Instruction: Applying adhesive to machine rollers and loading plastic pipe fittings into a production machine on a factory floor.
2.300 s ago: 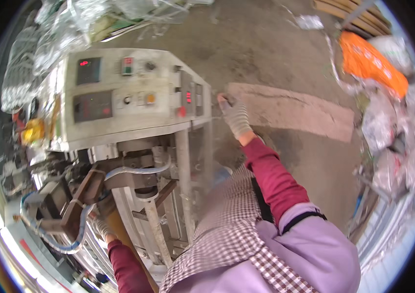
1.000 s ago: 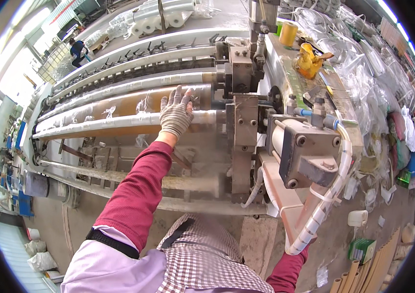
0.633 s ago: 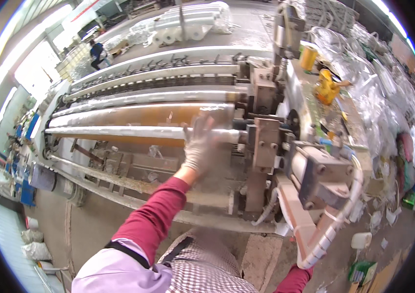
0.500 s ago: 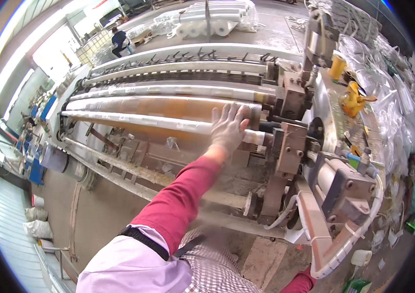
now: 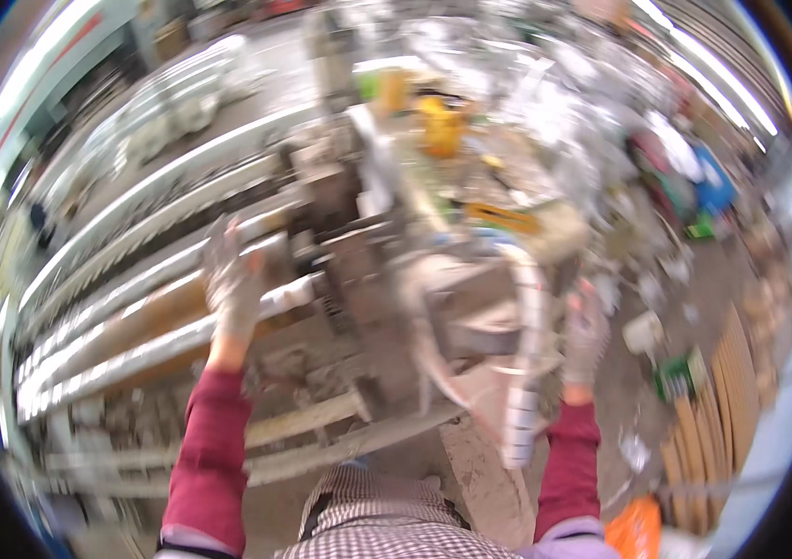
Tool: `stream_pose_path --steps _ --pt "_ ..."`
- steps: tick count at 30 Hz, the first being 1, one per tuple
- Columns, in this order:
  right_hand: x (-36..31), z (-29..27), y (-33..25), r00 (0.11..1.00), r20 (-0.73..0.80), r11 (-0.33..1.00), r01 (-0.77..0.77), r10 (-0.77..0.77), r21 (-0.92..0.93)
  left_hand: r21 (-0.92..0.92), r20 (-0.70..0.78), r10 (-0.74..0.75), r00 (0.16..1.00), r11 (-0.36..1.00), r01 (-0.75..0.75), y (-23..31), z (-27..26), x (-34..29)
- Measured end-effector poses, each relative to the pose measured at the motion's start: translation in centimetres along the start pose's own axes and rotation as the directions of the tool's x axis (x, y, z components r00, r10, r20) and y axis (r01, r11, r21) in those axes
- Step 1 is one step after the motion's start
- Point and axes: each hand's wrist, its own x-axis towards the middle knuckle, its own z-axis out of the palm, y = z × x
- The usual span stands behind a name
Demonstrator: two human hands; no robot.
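My left hand (image 5: 232, 291), in a thin pale glove, reaches over the right end of a roller machine with its fingers stretched out and nothing in them. Below it lie a brown-tinted roll (image 5: 165, 309) and a shiny metal roller (image 5: 149, 359); blur hides whether the hand touches them. My right hand (image 5: 586, 335), gloved likewise, is raised beside a curved white banded hose (image 5: 528, 363) at the machine's right side. Its fingers point away from me and look extended, with nothing seen in them. Between my hands stands the machine's brown end block (image 5: 358, 270).
Yellow objects (image 5: 440, 126) lie on the machine's side top. A heap of clear plastic film (image 5: 545, 102) rises behind it. On the right are a white container (image 5: 643, 333), a green box (image 5: 681, 376), cardboard (image 5: 736, 373) and an orange bag (image 5: 635, 529). Wrapped rolls (image 5: 168, 102) lie far left.
My view has swung right, blurring the picture. The left hand remains above the right end of the rollers. My right hand, out of sight before, has come up beside the banded hose.
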Motion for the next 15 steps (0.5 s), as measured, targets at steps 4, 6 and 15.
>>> stream_pose_path --steps 4,6,15 --pt "4.4 0.8 -0.5 0.995 -0.004 0.995 0.099 -0.099 0.013 -0.809 0.057 0.166 0.985 0.586 -0.052 5.1 -3.9 -10.7" --pt "7.1 2.5 -1.2 0.99 0.047 0.987 0.135 -0.131 -0.086 -0.864 0.376 0.303 0.876 0.457 0.212 6.9 -6.2 -15.3" --pt "11.1 5.6 -2.6 0.875 0.331 0.869 0.439 -0.354 -0.229 -0.786 0.591 0.523 0.614 0.545 0.292 9.3 -7.5 -21.2"
